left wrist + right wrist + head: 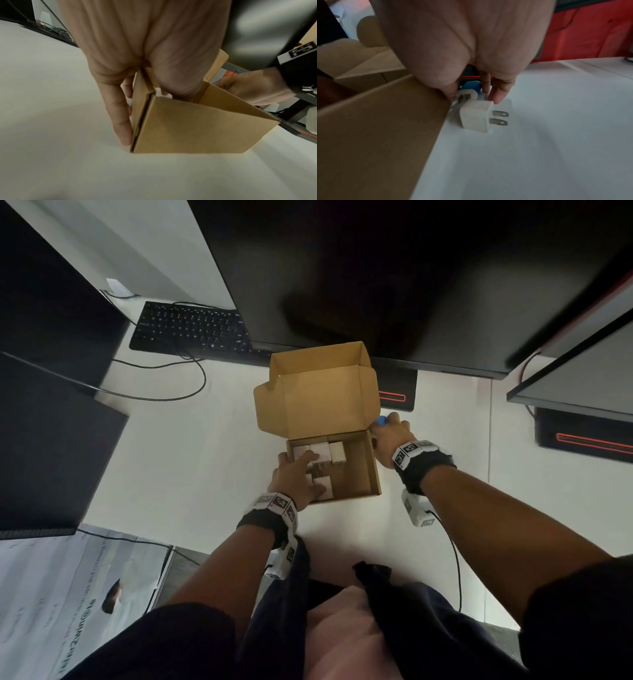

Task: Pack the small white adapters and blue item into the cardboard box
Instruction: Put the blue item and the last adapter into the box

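Note:
The open cardboard box (375, 470) stands mid-table with its lid (322, 398) folded back. Several white adapters (320, 451) fill its left part. My left hand (308, 470) straddles the box's left wall (140, 108): the forefinger and thumb lie on the adapters inside, and the other fingers (120, 121) run straight down the outside. My right hand (388, 422) is at the box's far right corner, where thumb and fingers pinch the blue item (471, 86), a blue adapter with a white pronged face. One more white adapter (476, 117) lies on the table just in front of it, prongs pointing away from the box.
A black keyboard (191, 326) and its cable (191, 378) lie at the far left. A large monitor (376, 268) overhangs the box. Its black base with a red stripe (397, 395) sits right behind my right hand. Another base (582, 436) stands at the right.

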The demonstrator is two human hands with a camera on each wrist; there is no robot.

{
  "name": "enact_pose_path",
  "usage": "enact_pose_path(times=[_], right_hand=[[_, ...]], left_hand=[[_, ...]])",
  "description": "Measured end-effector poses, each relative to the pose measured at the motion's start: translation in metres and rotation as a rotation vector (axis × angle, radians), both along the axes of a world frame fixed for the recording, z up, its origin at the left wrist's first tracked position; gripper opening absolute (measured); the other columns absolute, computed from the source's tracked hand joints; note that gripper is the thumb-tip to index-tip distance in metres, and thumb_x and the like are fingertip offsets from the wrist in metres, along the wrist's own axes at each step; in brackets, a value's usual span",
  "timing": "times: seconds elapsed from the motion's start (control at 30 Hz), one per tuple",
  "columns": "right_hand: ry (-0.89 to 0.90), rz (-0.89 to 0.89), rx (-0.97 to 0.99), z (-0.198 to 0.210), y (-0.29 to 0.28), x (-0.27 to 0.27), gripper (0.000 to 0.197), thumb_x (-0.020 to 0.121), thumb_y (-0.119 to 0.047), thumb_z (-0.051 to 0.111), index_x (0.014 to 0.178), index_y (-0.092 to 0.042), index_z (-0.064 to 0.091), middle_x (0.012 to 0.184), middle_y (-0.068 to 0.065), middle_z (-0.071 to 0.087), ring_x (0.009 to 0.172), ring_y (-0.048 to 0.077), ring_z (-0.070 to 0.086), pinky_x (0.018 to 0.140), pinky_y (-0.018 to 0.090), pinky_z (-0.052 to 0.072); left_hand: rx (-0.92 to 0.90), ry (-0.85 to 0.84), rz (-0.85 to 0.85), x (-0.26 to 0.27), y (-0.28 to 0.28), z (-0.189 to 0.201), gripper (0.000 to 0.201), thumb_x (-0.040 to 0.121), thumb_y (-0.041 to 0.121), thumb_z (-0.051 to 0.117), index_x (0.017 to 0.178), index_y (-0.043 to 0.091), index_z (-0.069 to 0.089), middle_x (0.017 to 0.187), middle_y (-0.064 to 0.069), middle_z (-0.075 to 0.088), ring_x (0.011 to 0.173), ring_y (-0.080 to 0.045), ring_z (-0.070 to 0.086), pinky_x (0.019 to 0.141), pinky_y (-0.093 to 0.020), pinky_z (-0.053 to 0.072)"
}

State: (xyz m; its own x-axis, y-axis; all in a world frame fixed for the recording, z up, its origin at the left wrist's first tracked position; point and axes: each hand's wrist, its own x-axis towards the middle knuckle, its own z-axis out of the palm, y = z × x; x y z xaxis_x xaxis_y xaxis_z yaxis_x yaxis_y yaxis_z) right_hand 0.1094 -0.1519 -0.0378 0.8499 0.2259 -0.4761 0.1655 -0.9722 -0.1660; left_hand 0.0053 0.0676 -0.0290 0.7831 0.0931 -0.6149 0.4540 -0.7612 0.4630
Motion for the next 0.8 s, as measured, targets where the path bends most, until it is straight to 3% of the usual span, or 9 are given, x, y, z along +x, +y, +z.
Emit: enact_pose_path(times=[0.1,0.17,0.23,0.37,0.43,0.53,0.6,0.8], right_hand=[[-0.06,-0.036,0.071,-0.001,-0.003,0.002,0.02,0.092,-0.023,0.053,0.106,-0.024,0.067,0.109,0.012,0.053,0.1,0.036,0.053,0.08,0.034,0.047],[-0.109,-0.148,0.188,0.001,-0.007,-0.001,0.018,0.091,-0.018,0.056,0.101,-0.025,0.069,0.106,0.012,0.057,0.088,0.032,0.057,0.074,0.028,0.041],[-0.168,-0.302,0.346,0.01,-0.009,-0.009,0.016,0.091,-0.014,0.06,0.105,-0.023,0.062,0.109,0.012,0.054,0.08,0.027,0.057,0.074,0.028,0.044],[-0.258,-0.609,0.65,0.036,-0.006,-0.035,0.048,0.088,-0.01,0.071,0.122,-0.026,0.041,0.115,0.005,0.054,0.094,0.021,0.06,0.081,0.03,0.054],[-0.286,-0.549,0.692,0.046,-0.003,-0.051,0.052,0.086,-0.015,0.074,0.127,-0.027,0.044,0.112,0.003,0.055,0.092,0.018,0.058,0.079,0.029,0.053],[-0.329,-0.25,0.588,0.044,0.004,-0.07,0.03,0.085,-0.026,0.074,0.112,-0.021,0.061,0.102,0.005,0.063,0.087,0.022,0.059,0.078,0.035,0.053],[-0.25,-0.133,0.518,0.043,0.012,-0.078,0.026,0.084,-0.026,0.075,0.107,-0.019,0.067,0.101,0.006,0.068,0.089,0.025,0.062,0.08,0.034,0.051],[-0.102,-0.051,0.332,0.039,0.04,-0.092,0.01,0.083,-0.017,0.067,0.093,-0.015,0.066,0.102,0.009,0.064,0.087,0.029,0.063,0.073,0.034,0.053]], left_hand=[[0.004,-0.003,-0.001,0.0,0.0,-0.002,0.067,0.075,0.038,0.08,0.132,0.047,0.045,0.135,-0.004,0.034,0.12,-0.036,0.053,0.101,-0.051,0.052],[0.001,-0.006,-0.001,0.0,0.001,-0.003,0.067,0.075,0.038,0.08,0.131,0.047,0.045,0.133,-0.004,0.034,0.119,-0.037,0.053,0.101,-0.051,0.052],[0.0,-0.007,-0.014,0.0,0.001,-0.003,0.066,0.076,0.039,0.08,0.132,0.047,0.044,0.133,-0.005,0.034,0.119,-0.038,0.054,0.1,-0.051,0.053],[-0.01,-0.011,-0.044,0.0,0.003,-0.004,0.066,0.077,0.039,0.081,0.132,0.045,0.045,0.133,-0.006,0.033,0.119,-0.038,0.054,0.101,-0.052,0.052],[-0.019,-0.018,-0.039,0.0,0.004,-0.005,0.064,0.077,0.037,0.081,0.13,0.046,0.045,0.13,-0.006,0.033,0.118,-0.038,0.054,0.101,-0.051,0.052],[-0.016,-0.024,-0.05,0.001,0.004,-0.005,0.065,0.076,0.037,0.08,0.13,0.044,0.045,0.129,-0.007,0.034,0.115,-0.038,0.055,0.101,-0.051,0.051],[-0.011,-0.024,-0.06,0.001,0.003,-0.004,0.065,0.075,0.038,0.081,0.129,0.044,0.044,0.128,-0.008,0.034,0.113,-0.039,0.055,0.101,-0.051,0.052],[0.004,-0.024,-0.074,0.001,0.003,-0.003,0.066,0.075,0.04,0.079,0.129,0.044,0.042,0.127,-0.006,0.033,0.111,-0.037,0.055,0.098,-0.05,0.053]])
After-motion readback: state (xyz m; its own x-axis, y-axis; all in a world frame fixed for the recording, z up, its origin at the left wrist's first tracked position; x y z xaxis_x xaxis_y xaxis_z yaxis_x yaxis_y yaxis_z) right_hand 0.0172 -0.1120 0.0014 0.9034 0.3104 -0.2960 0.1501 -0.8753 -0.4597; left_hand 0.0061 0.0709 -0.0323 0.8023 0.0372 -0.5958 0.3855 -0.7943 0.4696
